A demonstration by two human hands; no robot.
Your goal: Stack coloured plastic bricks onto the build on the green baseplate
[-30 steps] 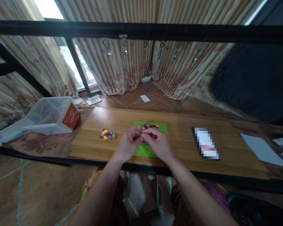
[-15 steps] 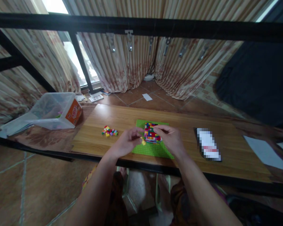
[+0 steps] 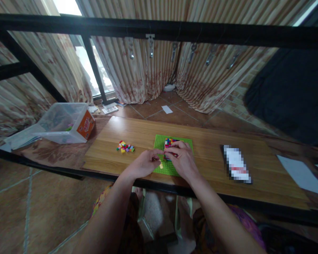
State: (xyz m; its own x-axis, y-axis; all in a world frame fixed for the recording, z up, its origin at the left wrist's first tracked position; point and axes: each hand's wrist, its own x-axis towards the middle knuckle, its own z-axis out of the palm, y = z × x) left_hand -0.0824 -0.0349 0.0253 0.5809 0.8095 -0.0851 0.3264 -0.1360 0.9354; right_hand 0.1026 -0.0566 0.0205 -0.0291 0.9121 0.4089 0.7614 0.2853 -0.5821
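Observation:
A green studded baseplate (image 3: 159, 140) lies on the wooden board, with a low block of multicoloured toy bricks (image 3: 170, 141) built up on it. My left hand (image 3: 144, 164) is closed at the plate's left side, and a small yellow brick (image 3: 161, 165) pokes out from its fingers. Over the brick block, my right hand (image 3: 184, 160) is bent with thumb and fingertips pinched at the block's left side. Those fingertips almost meet my left index finger. Whatever they grip is too small to name, and the hand hides much of the block.
Loose coloured bricks (image 3: 125, 147) lie left of the plate. A clear plastic bin (image 3: 66, 132) with an orange label stands at far left. To the right are a blurred-out dark-edged object (image 3: 236, 164) and white paper (image 3: 302, 173). A black bar (image 3: 159, 30) crosses above the board.
My right hand has moved left and down over the block, its fingertips now beside my left hand. The left hand has turned more palm-down, and the yellow brick sits slightly lower.

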